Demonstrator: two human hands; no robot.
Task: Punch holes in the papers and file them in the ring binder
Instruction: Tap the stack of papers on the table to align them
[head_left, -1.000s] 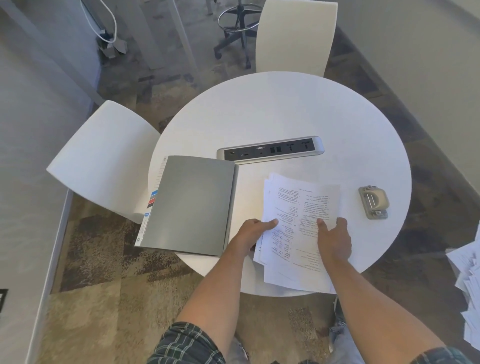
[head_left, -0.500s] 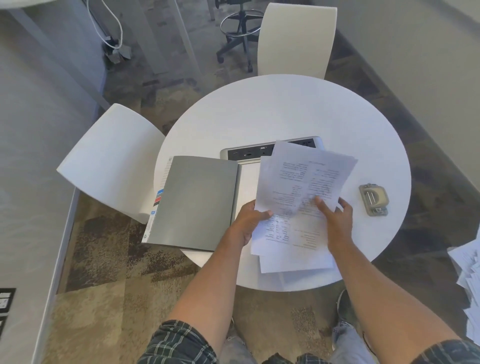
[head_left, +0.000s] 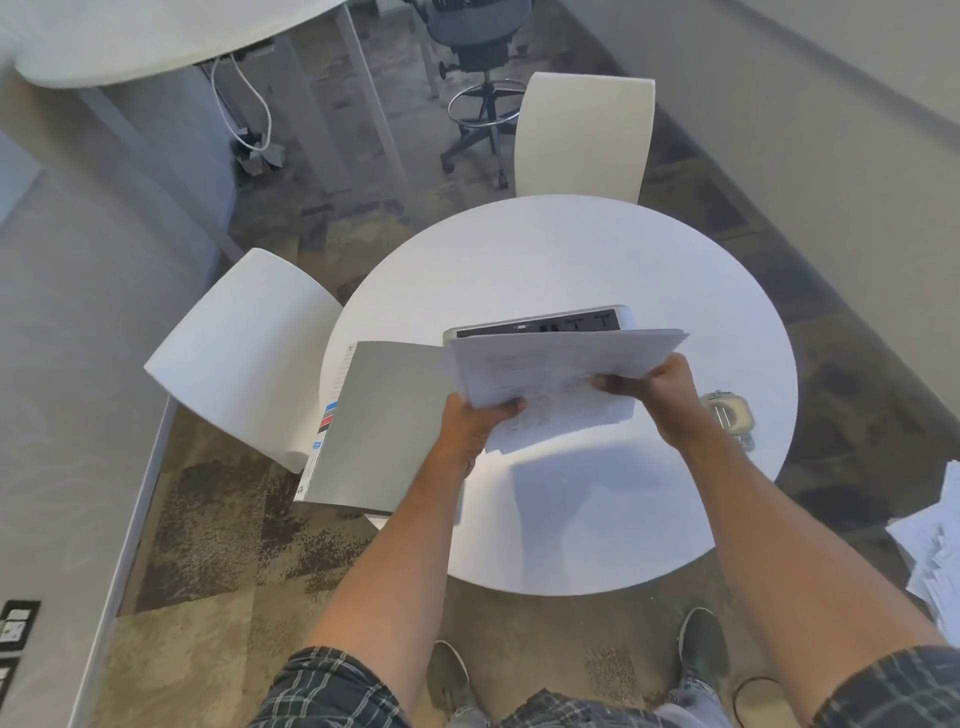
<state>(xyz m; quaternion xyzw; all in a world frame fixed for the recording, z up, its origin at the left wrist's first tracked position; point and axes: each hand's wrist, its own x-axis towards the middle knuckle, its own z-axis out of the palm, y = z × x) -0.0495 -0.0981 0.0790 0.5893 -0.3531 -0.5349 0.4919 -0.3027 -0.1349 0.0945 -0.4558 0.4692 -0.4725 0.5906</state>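
Well, papers (head_left: 561, 364) (print illegible) aloft

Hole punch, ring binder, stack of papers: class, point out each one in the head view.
hole punch (head_left: 727, 413): head view, on its metal top.
ring binder (head_left: 384, 426): head view, middle of the grey cover.
stack of papers (head_left: 561, 358): head view, top sheet between the hands.

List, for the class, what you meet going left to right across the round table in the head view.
Grey ring binder → left hand → stack of papers → right hand → hole punch.
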